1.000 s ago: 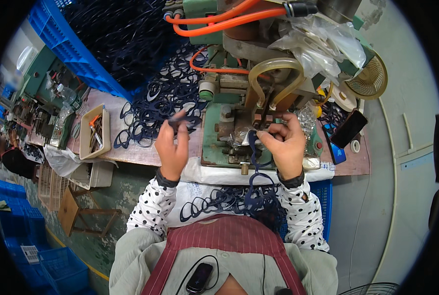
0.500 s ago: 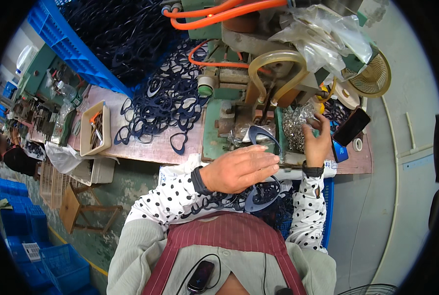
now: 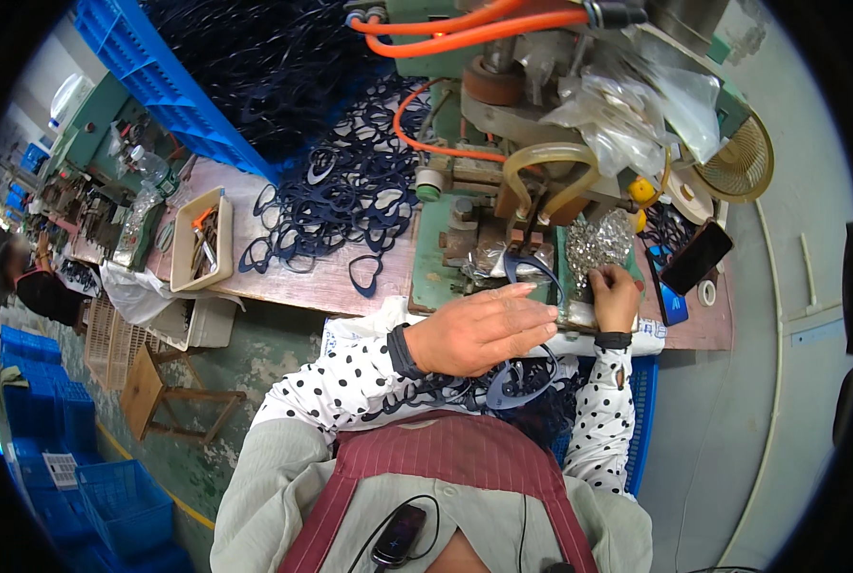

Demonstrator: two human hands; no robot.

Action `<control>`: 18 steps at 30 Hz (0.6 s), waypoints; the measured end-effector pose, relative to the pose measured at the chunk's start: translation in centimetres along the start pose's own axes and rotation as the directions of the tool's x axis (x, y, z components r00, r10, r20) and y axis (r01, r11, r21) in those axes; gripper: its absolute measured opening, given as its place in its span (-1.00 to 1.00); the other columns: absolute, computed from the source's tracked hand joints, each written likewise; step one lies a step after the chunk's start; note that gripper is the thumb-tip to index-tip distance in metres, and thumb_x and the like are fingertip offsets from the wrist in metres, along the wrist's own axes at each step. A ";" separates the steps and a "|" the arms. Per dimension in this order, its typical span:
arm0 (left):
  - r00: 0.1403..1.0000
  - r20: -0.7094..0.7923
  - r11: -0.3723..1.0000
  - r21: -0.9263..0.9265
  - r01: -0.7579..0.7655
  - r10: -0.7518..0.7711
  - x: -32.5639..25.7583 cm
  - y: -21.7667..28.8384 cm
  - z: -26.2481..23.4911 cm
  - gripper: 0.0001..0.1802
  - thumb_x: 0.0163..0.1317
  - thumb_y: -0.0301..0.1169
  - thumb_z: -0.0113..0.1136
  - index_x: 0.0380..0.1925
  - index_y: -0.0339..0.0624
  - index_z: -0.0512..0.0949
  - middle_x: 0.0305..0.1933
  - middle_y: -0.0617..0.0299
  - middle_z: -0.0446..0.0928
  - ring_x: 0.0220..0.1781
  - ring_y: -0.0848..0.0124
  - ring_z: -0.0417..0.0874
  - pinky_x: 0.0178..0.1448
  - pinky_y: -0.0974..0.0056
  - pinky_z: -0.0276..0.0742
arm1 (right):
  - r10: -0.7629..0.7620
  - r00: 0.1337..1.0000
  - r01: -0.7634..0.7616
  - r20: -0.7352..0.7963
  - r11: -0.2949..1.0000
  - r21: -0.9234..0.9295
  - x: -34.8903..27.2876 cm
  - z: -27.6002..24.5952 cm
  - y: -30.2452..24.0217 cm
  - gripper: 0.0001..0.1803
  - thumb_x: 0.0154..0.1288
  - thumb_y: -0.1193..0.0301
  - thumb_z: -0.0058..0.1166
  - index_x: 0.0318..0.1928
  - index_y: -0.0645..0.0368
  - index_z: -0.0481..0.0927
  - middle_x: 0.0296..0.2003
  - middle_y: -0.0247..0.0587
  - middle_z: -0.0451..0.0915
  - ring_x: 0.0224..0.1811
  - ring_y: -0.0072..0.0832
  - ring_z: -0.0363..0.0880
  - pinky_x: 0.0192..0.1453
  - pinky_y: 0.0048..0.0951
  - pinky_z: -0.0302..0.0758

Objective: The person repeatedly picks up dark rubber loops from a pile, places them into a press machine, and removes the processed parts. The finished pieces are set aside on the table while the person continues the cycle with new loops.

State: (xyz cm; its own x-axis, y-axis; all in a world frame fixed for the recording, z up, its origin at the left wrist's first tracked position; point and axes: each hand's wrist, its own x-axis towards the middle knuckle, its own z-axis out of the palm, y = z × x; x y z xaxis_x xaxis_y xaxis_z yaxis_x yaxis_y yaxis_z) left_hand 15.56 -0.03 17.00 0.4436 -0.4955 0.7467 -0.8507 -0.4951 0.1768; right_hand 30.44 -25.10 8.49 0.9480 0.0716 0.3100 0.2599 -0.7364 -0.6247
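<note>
My left hand lies across a dark blue plastic spectacle frame, its fingers together and the thumb hidden. One loop of the frame reaches up to the clamp of a green bench machine; the other shows below my hand. My right hand is at the near edge of a heap of small shiny metal parts right of the machine. Its thumb and fingertips are drawn together in a pinch. Whatever they hold is too small to make out.
Many dark blue frames lie on the table left of the machine, beside a large blue crate. A cream tool tray stands farther left. A phone and a tape roll lie at right. More frames fill my lap.
My right hand has come down and closed from open, spread fingers to a pinch at the metal parts. My left hand keeps its place at the frame. The whole view has shifted slightly.
</note>
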 end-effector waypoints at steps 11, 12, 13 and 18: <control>0.434 -0.552 0.230 0.402 0.887 -0.712 -5.7 -14.6 -0.3 -0.52 0.01 -0.33 0.29 -0.01 -0.23 0.55 0.24 -0.02 0.36 0.21 -0.09 0.35 0.24 -0.23 0.18 | 0.061 0.989 -0.036 -0.138 0.984 0.174 -0.5 0.7 0.4 -0.81 0.24 0.42 0.20 -0.13 0.15 0.65 -0.37 -0.12 0.70 -0.33 -0.31 0.69 -0.22 -0.38 0.54; 0.327 -0.571 0.076 0.418 0.905 -0.753 -6.9 -15.9 0.7 -0.43 -0.02 -0.24 0.33 0.05 -0.20 0.55 0.34 -0.01 0.28 0.33 -0.11 0.27 0.32 -0.39 0.05 | 0.042 0.990 -0.021 -0.137 0.988 0.155 -0.3 0.9 0.6 -0.80 0.25 0.43 0.19 -0.12 0.14 0.65 -0.35 -0.12 0.70 -0.32 -0.28 0.69 -0.21 -0.37 0.55; 0.211 -0.478 -0.023 0.438 0.899 -0.853 -8.6 -17.4 1.3 -0.28 -0.07 -0.11 0.36 0.14 -0.17 0.51 0.46 0.04 0.14 0.46 -0.12 0.09 0.29 -0.59 -0.20 | 0.023 0.990 -0.004 -0.137 0.991 0.134 -0.1 0.9 0.7 -0.80 0.25 0.43 0.18 -0.10 0.13 0.64 -0.33 -0.11 0.70 -0.32 -0.26 0.69 -0.20 -0.36 0.55; 0.387 -0.459 0.107 0.525 0.844 -0.800 -10.4 -15.7 2.1 -0.51 0.19 -0.01 0.22 0.00 -0.08 0.58 0.24 0.12 0.44 0.20 0.09 0.47 0.31 -0.47 0.00 | -0.029 0.984 0.044 -0.176 0.996 0.082 -0.6 0.3 0.0 -0.84 0.28 0.43 0.16 -0.14 0.11 0.66 -0.30 -0.10 0.70 -0.29 -0.22 0.68 -0.18 -0.34 0.54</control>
State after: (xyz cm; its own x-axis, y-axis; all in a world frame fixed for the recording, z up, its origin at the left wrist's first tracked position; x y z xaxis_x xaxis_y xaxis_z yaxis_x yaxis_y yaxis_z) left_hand 24.86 11.41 5.08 0.7225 0.5320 0.4416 0.4321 -0.8460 0.3123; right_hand 29.97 -24.98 8.09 0.8930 -0.0264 0.4493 0.3157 -0.6749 -0.6670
